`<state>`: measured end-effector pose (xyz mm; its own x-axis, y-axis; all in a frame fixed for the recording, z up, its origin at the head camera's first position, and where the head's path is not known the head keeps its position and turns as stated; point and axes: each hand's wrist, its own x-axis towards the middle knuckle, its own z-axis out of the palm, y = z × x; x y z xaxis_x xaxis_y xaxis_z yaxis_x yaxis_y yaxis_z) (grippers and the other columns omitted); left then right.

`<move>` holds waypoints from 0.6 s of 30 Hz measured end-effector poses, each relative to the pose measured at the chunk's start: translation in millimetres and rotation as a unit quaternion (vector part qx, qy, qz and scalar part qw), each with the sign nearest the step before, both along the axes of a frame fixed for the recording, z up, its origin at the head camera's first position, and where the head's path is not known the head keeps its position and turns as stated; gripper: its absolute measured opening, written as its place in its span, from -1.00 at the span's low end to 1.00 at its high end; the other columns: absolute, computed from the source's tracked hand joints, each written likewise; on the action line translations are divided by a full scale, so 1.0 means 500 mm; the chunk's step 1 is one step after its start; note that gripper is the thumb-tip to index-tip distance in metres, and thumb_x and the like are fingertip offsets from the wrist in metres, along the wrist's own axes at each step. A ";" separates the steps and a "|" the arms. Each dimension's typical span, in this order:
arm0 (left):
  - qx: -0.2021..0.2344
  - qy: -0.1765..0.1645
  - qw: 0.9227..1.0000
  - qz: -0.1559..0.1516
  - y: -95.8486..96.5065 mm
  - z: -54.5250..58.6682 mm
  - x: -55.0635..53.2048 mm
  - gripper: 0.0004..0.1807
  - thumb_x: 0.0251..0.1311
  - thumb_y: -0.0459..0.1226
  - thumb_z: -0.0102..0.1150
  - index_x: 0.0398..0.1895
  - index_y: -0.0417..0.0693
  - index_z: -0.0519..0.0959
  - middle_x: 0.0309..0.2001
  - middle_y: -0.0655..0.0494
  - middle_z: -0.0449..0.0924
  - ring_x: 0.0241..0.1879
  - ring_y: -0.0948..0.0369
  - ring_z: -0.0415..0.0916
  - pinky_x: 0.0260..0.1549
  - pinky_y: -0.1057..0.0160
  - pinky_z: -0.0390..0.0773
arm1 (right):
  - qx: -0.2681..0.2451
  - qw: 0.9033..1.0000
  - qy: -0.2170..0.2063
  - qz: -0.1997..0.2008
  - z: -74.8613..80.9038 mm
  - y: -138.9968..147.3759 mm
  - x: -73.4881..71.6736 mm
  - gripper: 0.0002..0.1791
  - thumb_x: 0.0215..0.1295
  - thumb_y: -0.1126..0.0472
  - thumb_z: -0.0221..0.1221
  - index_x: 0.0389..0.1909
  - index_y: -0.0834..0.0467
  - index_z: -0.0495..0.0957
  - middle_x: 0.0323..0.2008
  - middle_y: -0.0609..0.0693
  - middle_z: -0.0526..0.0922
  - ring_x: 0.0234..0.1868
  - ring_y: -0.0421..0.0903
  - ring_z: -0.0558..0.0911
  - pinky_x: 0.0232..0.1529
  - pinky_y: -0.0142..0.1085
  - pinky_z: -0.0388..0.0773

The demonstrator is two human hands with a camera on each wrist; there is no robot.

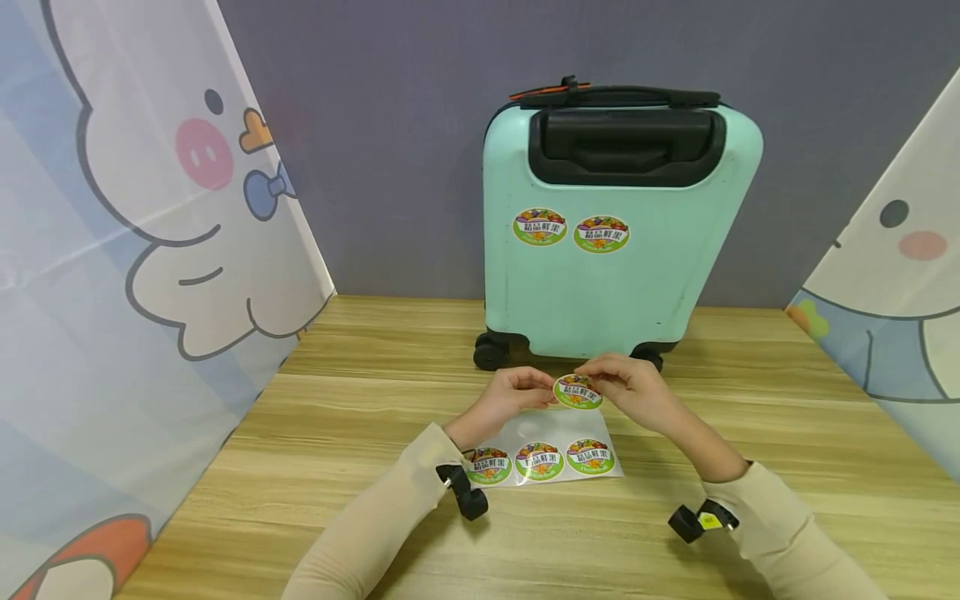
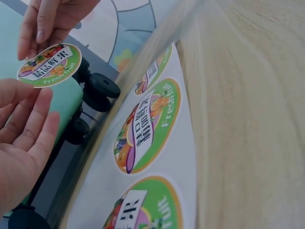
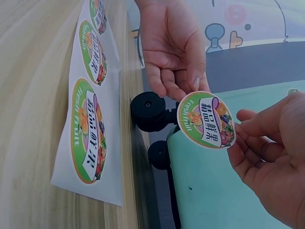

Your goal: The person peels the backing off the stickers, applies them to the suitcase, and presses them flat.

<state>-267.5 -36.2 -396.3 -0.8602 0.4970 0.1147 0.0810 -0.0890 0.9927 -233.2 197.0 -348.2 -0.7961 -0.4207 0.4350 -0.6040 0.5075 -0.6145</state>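
Note:
Both hands hold one oval fruit sticker point(image 1: 577, 392) in front of the suitcase, above the sheet. My left hand point(image 1: 507, 402) pinches its left edge with thumb and fingertips. At the opposite edge, my right hand point(image 3: 274, 143) pinches it between thumb and fingers. The sticker's printed face, with "Fresh fruit" on a green band, shows in both wrist views. Below the hands lies a white backing sheet point(image 1: 517, 427) on the table, with a row of 3 matching stickers point(image 1: 538, 462) along its near edge. The sheet's upper part is bare, and the left forearm partly covers its left end.
A mint-green suitcase point(image 1: 600, 300) stands upright behind the hands on black wheels point(image 1: 491, 352). Two such stickers point(image 1: 540, 227) are on its upper left face. The wood-grain table point(image 1: 750, 400) meets a grey backdrop point(image 1: 375, 150), with cartoon-printed sheets point(image 1: 150, 208) at both sides.

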 end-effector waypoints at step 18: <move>0.022 0.019 0.998 0.050 0.003 -0.006 0.008 -0.76 0.32 -0.46 0.18 -0.01 -0.46 0.60 -0.16 -0.14 0.71 -0.21 0.21 0.68 -0.11 0.18 0.66 | -0.039 0.999 -0.027 -0.008 -0.003 -0.007 0.001 -0.78 0.38 0.47 0.15 -0.03 0.33 0.67 -0.02 0.22 0.68 0.01 0.01 0.65 -0.07 -0.46 0.58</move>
